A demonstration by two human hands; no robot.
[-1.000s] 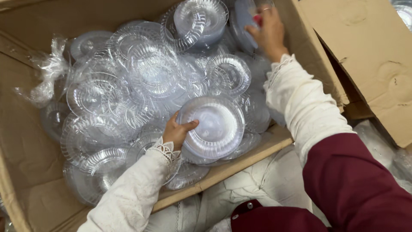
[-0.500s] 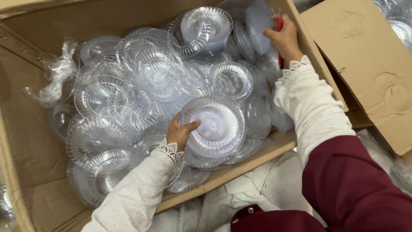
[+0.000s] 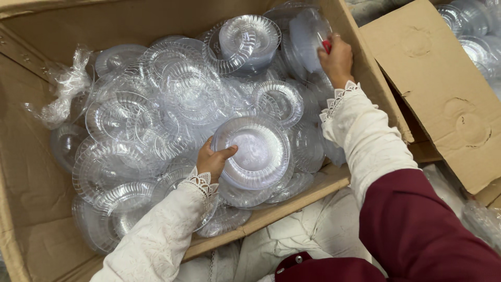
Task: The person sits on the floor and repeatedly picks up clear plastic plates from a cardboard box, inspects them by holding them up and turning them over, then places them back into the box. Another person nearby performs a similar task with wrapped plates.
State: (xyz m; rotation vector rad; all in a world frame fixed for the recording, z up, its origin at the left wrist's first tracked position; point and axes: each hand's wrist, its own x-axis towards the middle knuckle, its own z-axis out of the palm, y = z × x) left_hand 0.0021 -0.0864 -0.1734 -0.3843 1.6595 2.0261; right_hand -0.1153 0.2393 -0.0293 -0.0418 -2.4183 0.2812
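A big cardboard box (image 3: 31, 172) lies open below me, full of clear plastic plates. My left hand (image 3: 213, 159) grips a small stack of clear plates (image 3: 258, 154) near the box's front edge, thumb over the rim. Reaching to the far right corner of the box, my right hand (image 3: 336, 60) is closed on the edge of another clear plate (image 3: 308, 36), which stands tilted against the box wall. Something small and red (image 3: 326, 46) shows at its fingertips. Both arms wear white lace-cuffed sleeves.
Loose clear plates (image 3: 130, 120) cover the box floor in overlapping piles. A crumpled clear plastic bag (image 3: 65, 86) sits at the left. A cardboard flap (image 3: 443, 89) hangs open at the right, with more clear plates (image 3: 472, 31) beyond it. White padded fabric (image 3: 292, 235) lies below the box.
My right hand has drawn a little nearer along the right wall of the box, still on the tilted plate. The left hand keeps its hold on the plate stack, almost still.
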